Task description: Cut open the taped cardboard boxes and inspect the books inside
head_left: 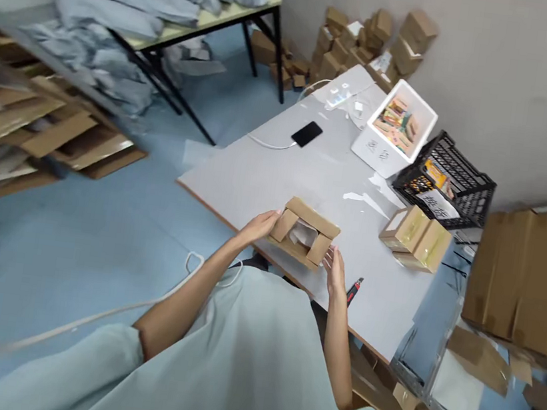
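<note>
A small brown cardboard box (292,251) with its top flaps open is between my two hands at the table's front edge. Inside it shows some whitish wrapping (303,233); what lies under that is hidden. My left hand (261,225) grips the box's left end, thumb near the upper corner. At the right end, my right hand (334,267) has its fingers against the side of the box. A red and black utility knife (353,291) lies on the table just right of my right hand.
On the grey table (277,178) are a black phone (307,133) with a white cable, two taped boxes (418,237), a white foam box (379,148) of small packets and a black crate (478,185). Cardboard boxes (516,277) stand right; grey parcels (113,2) fill another table.
</note>
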A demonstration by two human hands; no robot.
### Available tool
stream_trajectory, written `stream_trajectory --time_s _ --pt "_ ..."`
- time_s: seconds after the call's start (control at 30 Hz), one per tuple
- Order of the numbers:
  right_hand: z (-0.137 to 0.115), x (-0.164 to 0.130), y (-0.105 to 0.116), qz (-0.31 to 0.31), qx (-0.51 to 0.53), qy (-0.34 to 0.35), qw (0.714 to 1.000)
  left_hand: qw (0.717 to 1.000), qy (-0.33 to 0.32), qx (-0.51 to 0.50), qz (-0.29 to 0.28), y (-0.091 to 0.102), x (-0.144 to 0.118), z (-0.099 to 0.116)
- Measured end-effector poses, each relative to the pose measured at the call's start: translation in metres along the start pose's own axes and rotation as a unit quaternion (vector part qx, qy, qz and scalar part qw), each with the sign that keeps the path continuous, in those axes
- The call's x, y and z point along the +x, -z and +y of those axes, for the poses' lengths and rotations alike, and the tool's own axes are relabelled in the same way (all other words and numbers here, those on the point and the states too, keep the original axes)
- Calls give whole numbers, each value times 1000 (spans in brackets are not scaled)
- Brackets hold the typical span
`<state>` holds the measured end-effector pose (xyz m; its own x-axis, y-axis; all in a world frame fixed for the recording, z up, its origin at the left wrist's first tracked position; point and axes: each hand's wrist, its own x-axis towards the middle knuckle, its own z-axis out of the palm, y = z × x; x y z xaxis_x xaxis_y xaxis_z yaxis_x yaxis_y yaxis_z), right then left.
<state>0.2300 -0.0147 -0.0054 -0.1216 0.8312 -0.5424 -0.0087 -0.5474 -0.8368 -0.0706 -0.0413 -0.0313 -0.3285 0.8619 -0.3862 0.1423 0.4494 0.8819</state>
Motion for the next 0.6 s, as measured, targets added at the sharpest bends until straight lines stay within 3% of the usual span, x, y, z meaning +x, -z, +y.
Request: stream_trajectory --time_s 0.13,0.27,0.47,0.6 --pt "-14 -3 -30 -90 -39 21 995 993 42 -74 78 48 -52 -15" --pt "-22 -14 -83 -180 -80 21 980 973 64 -152 161 91 -101 -33" --pt "-10 -38 -184 -217 -155 67 962 944 44 -209 252 155 -131 -79" --pt "12 -51 -267 -240 -198 87 946 928 35 -216 302 221 -157 -122"
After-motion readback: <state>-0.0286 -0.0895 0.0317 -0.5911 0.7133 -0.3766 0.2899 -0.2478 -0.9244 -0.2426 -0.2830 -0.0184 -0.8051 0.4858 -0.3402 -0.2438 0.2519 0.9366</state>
